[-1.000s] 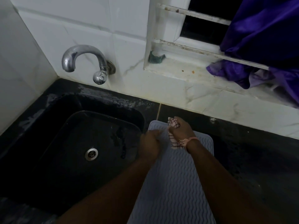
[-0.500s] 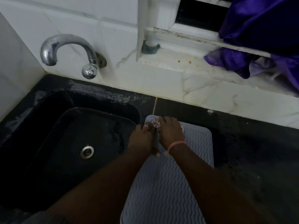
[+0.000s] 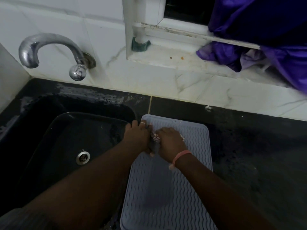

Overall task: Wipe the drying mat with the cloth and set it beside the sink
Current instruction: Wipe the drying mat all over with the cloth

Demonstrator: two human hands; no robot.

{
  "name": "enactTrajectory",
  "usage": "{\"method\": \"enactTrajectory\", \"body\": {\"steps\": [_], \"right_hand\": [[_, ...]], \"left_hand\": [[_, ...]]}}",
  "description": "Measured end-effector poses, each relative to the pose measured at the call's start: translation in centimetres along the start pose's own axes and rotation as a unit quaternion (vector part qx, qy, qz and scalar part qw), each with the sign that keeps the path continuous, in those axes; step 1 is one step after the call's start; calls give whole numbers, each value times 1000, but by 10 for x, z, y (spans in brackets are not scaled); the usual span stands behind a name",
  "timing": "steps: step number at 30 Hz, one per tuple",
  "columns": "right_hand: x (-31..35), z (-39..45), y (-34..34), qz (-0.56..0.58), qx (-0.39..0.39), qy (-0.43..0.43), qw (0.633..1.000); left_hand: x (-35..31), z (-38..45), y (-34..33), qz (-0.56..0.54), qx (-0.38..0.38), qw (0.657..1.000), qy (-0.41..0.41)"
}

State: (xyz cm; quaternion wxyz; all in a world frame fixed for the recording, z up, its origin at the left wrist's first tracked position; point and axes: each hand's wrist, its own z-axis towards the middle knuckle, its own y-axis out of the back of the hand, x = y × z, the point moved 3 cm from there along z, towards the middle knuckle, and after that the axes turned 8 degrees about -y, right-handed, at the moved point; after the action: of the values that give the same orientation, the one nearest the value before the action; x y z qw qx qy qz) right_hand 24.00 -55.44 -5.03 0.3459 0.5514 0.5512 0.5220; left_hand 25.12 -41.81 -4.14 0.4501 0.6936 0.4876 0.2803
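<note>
A grey drying mat (image 3: 167, 193) with wavy ridges lies flat on the dark counter, just right of the black sink (image 3: 63, 146). My right hand (image 3: 169, 143) presses a bunched checked cloth (image 3: 156, 138) onto the mat's far left part. Only small bits of the cloth show between and beside my hands. My left hand (image 3: 137, 135) rests on the mat's far left edge, fingers curled over it next to the sink rim, touching the cloth. A pink band circles my right wrist.
A chrome tap (image 3: 49, 53) juts from the white tiled wall above the sink. A purple cloth (image 3: 259, 34) hangs over the window ledge at the upper right. The dark counter (image 3: 257, 163) stretches right of the mat.
My right hand with the cloth has slid from the mat's far edge back toward me and to the left, meeting my left hand. The camera view has shifted slightly downward.
</note>
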Motion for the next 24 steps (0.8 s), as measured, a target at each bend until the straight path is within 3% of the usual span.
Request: {"method": "enactTrajectory", "body": {"steps": [4, 9, 14, 24], "right_hand": [[-8, 26, 15, 0, -79, -53, 995], [-3, 35, -8, -52, -71, -52, 995], [4, 27, -9, -84, -45, -62, 994], [21, -91, -46, 0, -21, -8, 1000]], "left_hand": [[10, 15, 29, 46, -89, 994, -48], [22, 33, 27, 67, -27, 991, -114], [25, 41, 23, 129, -47, 983, -122], [31, 51, 16, 134, 0, 980, -146]]}}
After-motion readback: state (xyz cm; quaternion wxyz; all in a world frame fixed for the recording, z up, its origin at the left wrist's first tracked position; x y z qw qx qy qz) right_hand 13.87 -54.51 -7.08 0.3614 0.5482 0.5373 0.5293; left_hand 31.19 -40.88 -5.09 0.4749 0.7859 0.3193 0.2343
